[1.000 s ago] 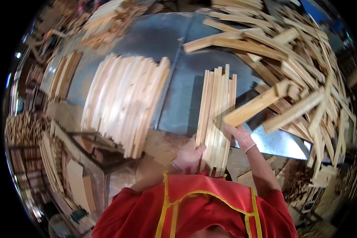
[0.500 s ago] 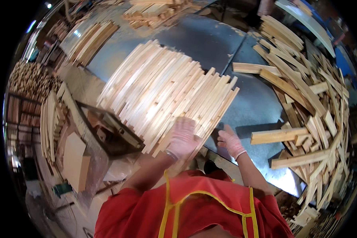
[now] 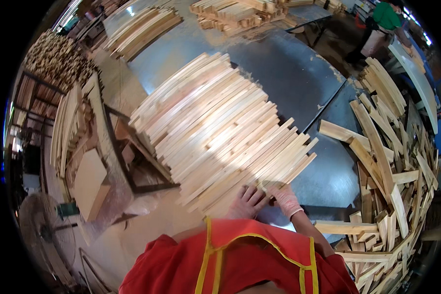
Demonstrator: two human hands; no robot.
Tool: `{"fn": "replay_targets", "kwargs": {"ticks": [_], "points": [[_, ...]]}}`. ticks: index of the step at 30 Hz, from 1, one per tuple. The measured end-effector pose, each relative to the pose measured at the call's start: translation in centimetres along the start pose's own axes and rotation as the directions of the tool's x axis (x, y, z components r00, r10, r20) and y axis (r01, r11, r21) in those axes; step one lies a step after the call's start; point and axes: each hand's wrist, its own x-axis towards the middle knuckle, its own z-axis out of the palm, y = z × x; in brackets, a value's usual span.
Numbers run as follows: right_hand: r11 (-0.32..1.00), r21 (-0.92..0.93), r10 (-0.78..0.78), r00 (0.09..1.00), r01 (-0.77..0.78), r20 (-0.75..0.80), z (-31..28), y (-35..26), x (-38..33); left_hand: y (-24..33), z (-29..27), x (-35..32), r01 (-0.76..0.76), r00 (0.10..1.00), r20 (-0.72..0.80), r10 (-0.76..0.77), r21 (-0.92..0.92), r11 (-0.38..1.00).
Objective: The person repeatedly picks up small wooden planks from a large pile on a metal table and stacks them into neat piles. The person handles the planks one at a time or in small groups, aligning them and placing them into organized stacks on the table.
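A broad row of pale wooden strips [image 3: 206, 132] lies side by side on a dark metal table [image 3: 259, 49], their ends uneven. My left hand [image 3: 245, 202], in a whitish-pink glove, rests at the strips' near ends with its fingers apart. Close beside it, my right hand [image 3: 286, 201] wears a similar glove. Its fingers are drawn together at the near ends of the rightmost strips, almost meeting the left hand. What lies between the right fingertips is too small to make out.
Loose wooden offcuts [image 3: 377, 147] heap along the right side. Stacked strips [image 3: 144, 29] and a bigger wood stack [image 3: 237, 14] stand farther back. A dark-framed wooden stand [image 3: 127, 152] is at left, with a floor fan [image 3: 46, 230] nearby. A person in green [image 3: 384, 22] stands far right.
The view has shifted, and the strips now sit farther right. My left hand has come off the top of the strips to their near ends. My right hand has come in beside it.
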Motion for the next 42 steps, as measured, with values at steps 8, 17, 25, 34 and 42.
{"fn": "replay_targets", "kwargs": {"ticks": [8,17,25,34,42], "points": [[0.266,-0.774,-0.464,0.780,0.574,0.419,6.3,-7.8,8.9,-11.6,-5.0,5.1,0.067,0.991,0.121,-0.059,-0.063,0.996],[0.867,-0.056,-0.497,0.866,0.494,-0.054,7.5,-16.9,7.2,-24.1,-7.9,6.2,0.086,0.961,0.223,-0.166,0.331,0.940],[0.565,0.474,0.342,0.331,0.675,-0.879,-17.0,-4.5,-2.6,-18.6,-7.6,13.7,0.041,0.949,0.285,-0.133,0.308,0.950],[0.592,0.417,-0.230,0.641,0.690,-0.733,-14.2,1.8,3.4,3.5,-1.2,23.5,-0.069,0.867,0.494,0.067,-0.014,0.998],[0.784,-0.295,-0.270,-0.128,0.546,-0.954,-18.4,7.7,-14.9,-1.2,0.0,18.0,0.414,0.734,0.594,-0.329,-0.006,0.910]]}}
